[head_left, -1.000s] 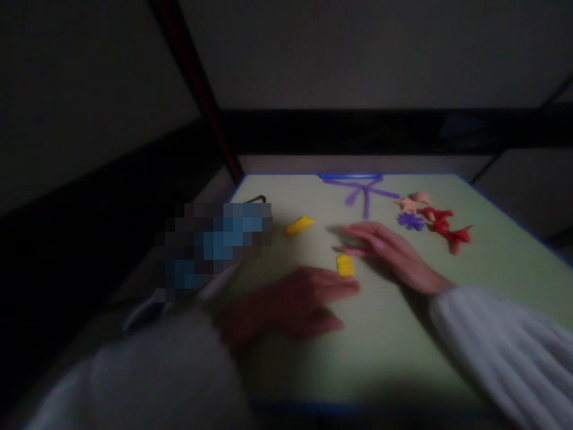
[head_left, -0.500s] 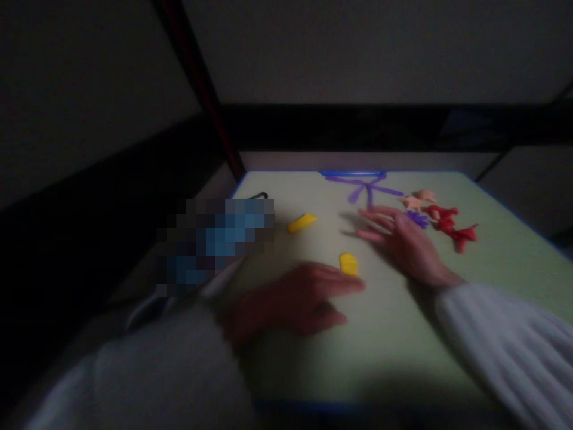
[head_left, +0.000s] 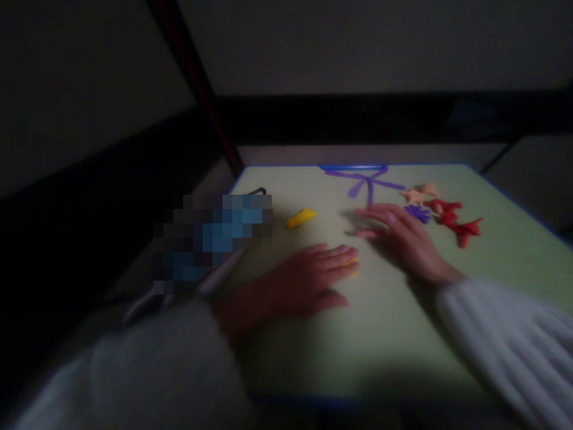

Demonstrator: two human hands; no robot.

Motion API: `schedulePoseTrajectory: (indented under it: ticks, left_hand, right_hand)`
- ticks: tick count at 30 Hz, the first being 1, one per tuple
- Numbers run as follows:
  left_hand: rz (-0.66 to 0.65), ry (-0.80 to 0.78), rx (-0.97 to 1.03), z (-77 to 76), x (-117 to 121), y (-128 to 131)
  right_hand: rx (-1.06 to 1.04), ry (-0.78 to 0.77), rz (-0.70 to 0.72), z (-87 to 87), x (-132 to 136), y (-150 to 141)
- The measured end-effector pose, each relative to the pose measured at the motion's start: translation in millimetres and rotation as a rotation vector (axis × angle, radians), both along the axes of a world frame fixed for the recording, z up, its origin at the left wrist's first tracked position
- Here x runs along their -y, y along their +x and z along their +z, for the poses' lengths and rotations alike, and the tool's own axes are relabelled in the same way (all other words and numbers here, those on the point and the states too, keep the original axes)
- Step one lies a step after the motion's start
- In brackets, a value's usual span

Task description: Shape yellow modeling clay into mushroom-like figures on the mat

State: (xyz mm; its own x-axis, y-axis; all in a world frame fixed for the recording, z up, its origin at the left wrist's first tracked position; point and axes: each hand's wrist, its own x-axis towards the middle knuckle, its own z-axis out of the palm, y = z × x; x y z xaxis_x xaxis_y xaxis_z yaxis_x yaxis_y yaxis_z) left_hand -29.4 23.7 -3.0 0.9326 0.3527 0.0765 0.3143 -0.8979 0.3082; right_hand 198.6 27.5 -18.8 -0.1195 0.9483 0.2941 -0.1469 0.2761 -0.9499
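Observation:
My left hand (head_left: pixel 304 280) lies flat on the pale green board (head_left: pixel 385 334), fingers stretched out over a small yellow piece (head_left: pixel 352 264) of which only an edge shows. My right hand (head_left: pixel 403 236) rests open on the board, fingers spread and pointing left, holding nothing. Just past its knuckles sits a purple flower-shaped piece (head_left: pixel 418 212). A second yellow piece (head_left: pixel 301 218) lies alone to the upper left of both hands.
Red pieces (head_left: pixel 456 221) and peach pieces (head_left: pixel 421 192) lie at the board's far right. Purple strips (head_left: pixel 367 182) form a bow shape at the far edge. A dark red pole (head_left: pixel 197 83) rises at the back left. The scene is dim and blurred.
My left hand has slid forward and now covers the near yellow piece. My right hand moved up and to the right, away from that piece, toward the purple flower.

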Motion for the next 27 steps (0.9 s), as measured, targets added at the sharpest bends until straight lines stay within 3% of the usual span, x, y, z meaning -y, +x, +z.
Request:
schedulePoseTrajectory:
  ticks: [9,18,25,27]
  left_hand:
    - [0.039,-0.063,0.087,4.8,-3.0,3.6]
    - [0.018,0.007,0.034,-8.1,-2.4,12.6]
    - [0.174,-0.043,0.198,-1.3,-5.2,5.9]
    - [0.131,-0.024,0.157,-2.6,-6.5,6.2]
  right_hand:
    - [0.027,-0.006,-0.064,3.9,-1.7,2.6]
    - [0.027,0.007,-0.075,1.4,-4.5,1.5]
    - [0.086,0.005,-0.116,7.0,-4.9,7.0]
    - [0.066,-0.002,-0.129,8.1,-4.6,6.4]
